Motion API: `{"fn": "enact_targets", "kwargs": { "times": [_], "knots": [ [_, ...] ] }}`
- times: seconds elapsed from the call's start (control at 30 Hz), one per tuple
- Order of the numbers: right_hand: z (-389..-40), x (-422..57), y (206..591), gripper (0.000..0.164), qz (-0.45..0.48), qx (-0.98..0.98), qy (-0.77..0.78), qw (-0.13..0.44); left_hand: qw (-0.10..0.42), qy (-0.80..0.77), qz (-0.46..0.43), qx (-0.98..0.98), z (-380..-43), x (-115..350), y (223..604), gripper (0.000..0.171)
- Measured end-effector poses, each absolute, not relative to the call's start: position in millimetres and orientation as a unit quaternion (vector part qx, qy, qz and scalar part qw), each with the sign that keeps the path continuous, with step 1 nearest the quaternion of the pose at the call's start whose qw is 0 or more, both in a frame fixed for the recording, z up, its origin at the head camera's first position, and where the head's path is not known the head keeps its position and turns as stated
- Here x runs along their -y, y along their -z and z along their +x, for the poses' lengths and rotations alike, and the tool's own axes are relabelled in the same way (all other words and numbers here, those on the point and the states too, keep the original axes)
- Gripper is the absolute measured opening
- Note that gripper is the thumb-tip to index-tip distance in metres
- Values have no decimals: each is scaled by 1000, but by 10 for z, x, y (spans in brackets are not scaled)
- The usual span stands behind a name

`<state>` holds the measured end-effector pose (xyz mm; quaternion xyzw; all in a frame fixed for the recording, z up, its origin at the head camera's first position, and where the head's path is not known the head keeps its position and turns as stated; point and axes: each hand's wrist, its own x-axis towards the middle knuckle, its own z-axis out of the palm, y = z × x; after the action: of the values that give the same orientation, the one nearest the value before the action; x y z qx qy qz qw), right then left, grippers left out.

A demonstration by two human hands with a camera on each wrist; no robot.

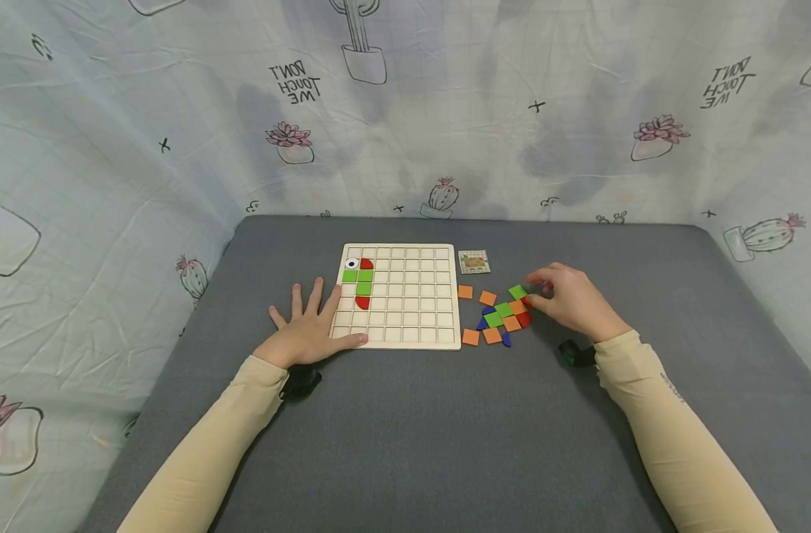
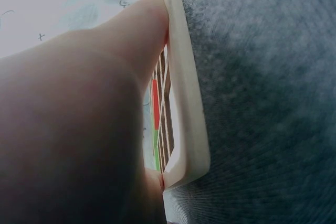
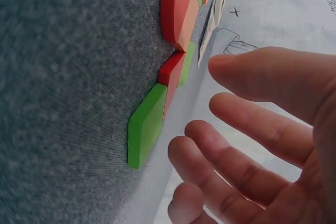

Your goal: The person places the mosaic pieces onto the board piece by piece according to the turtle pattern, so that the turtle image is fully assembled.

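My left hand (image 1: 304,334) lies with fingers spread at the left side of a pale wooden grid board (image 1: 412,296). Its thumb presses on the board's near edge, also seen close up in the left wrist view. On the board sit a round eye tile (image 1: 352,263), green square tiles (image 1: 364,289) and red rounded pieces (image 1: 362,302). To the right, my right hand (image 1: 572,297) hovers at the edge of loose tiles, fingers bent, thumb apart from the index, nothing between them. Nearest to it are a green tile (image 3: 147,127) and a red piece (image 3: 171,69).
Several orange squares (image 1: 488,297), green squares (image 1: 495,319) and blue pieces (image 1: 507,339) lie flat right of the board. A small picture card (image 1: 474,261) rests behind them. Patterned cloth (image 1: 445,111) hangs behind the grey table (image 1: 405,437).
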<state>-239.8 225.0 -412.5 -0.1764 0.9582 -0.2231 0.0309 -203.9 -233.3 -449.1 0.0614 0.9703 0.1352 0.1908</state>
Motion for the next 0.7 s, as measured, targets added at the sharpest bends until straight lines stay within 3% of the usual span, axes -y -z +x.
{"fn": "enact_targets", "kwargs": {
  "times": [0.7],
  "knots": [
    [-2394, -2222, 4150, 31, -193, -957, 212, 35, 193, -130, 60, -971, -2009, 2305, 4409, 121]
  ]
}}
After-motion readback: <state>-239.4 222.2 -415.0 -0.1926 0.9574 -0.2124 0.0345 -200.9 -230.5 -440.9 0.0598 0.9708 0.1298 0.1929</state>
